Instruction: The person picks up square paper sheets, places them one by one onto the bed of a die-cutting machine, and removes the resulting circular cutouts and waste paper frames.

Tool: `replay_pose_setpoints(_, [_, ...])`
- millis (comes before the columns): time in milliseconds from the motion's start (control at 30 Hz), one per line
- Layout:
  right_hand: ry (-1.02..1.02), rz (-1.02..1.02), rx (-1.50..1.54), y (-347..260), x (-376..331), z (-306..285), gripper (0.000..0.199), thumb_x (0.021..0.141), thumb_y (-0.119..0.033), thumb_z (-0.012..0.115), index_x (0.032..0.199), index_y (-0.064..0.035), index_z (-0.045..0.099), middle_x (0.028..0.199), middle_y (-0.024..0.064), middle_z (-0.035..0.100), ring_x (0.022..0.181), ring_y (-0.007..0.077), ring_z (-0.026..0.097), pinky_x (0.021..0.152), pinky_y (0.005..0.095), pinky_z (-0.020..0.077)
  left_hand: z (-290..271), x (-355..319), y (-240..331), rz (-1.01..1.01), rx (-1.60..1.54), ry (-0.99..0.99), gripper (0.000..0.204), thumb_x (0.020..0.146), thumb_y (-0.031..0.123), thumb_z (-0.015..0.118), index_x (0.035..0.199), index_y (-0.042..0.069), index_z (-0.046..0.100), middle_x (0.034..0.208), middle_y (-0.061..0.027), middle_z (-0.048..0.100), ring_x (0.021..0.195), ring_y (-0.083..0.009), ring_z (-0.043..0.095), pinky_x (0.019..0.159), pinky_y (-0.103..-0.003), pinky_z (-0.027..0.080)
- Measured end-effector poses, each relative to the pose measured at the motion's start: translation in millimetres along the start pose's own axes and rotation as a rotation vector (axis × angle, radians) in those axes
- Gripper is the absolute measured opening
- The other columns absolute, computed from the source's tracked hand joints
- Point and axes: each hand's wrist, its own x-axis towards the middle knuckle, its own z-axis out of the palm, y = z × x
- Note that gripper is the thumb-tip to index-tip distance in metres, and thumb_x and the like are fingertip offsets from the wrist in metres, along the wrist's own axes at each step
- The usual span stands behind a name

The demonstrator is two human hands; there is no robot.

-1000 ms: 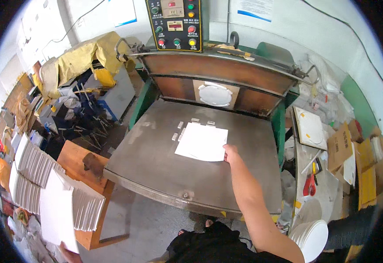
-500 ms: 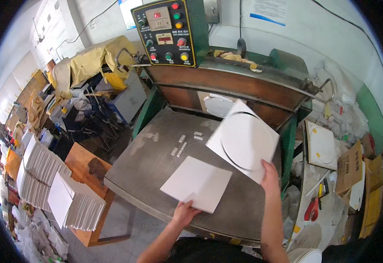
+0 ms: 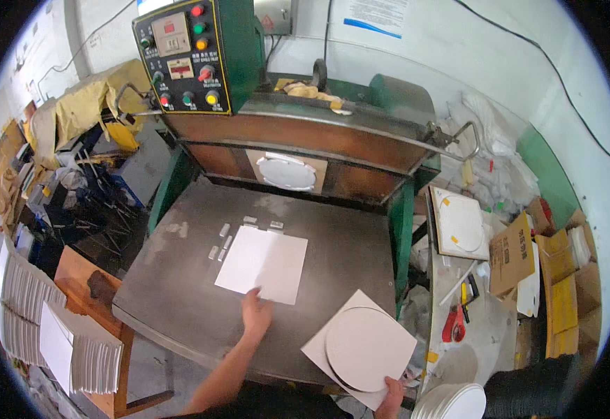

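Note:
On the grey press table (image 3: 179,279) a white square board (image 3: 266,262) lies against several small pale blocks (image 3: 225,247). My left hand (image 3: 256,318) is at its near edge, fingertips on top and the thumb by the edge. My right hand (image 3: 391,399) grips the corner of a second white square board (image 3: 364,346) with a round disc cut inside it. This cut board is tilted over the table's near right corner, and a dark gap shows along part of the circle. Above the table's back edge, a round white-rimmed die (image 3: 286,172) is fixed to the raised press plate.
A control box (image 3: 183,59) with coloured buttons hangs above the press. Stacks of white sheets (image 3: 88,356) stand on a wooden stand (image 3: 85,279) at left. At right are a bench (image 3: 487,307) with red-handled scissors (image 3: 453,325), a cardboard box (image 3: 511,258) and stacked white discs (image 3: 459,403).
My left hand has slid the plain board forward against the blocks. My right hand has brought the cut board down and toward me, to the near right. The view has shifted right.

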Motion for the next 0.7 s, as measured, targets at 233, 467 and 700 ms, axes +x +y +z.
replay_pose_setpoints(233, [0.019, -0.069, -0.204, -46.9, -90.8, 49.8, 0.043, 0.078, -0.008, 0.058, 0.118, 0.0056, 0.055, 0.108, 0.0133, 0.063, 0.094, 0.0215, 0.061, 0.085, 0.0334, 0.0480, 71.4, 83.1, 50.8, 0.373, 0.906, -0.194, 0.064, 0.081, 0.034, 0.060, 0.136, 0.006, 0.044, 0.148, -0.0171, 0.034, 0.141, -0.0378, 0.022, 0.114, -0.057, 0.013])
replay_pose_setpoints(467, [0.169, -0.082, -0.027, -60.3, -173.1, 47.3, 0.038, 0.082, -0.006, 0.058, 0.117, 0.0056, 0.057, 0.104, 0.0111, 0.065, 0.092, 0.0196, 0.061, 0.083, 0.0311, 0.0472, 70.4, 90.2, 25.0, 0.494, 0.803, -0.192, 0.055, 0.084, 0.034, 0.060, 0.130, 0.006, 0.050, 0.137, -0.0150, 0.047, 0.133, -0.0369, 0.034, 0.110, -0.054, 0.023])
replay_pose_setpoints(700, [0.238, -0.066, 0.168, -35.8, -196.5, -5.7, 0.031, 0.085, -0.009, 0.060, 0.114, 0.0037, 0.060, 0.104, 0.0098, 0.066, 0.090, 0.0179, 0.063, 0.081, 0.0306, 0.0494, 5.2, -56.8, 143.1, 0.088, -0.281, -1.040, 0.038, 0.096, 0.037, 0.052, 0.107, 0.002, 0.064, 0.097, -0.0125, 0.067, 0.090, -0.0219, 0.064, 0.079, -0.037, 0.052])
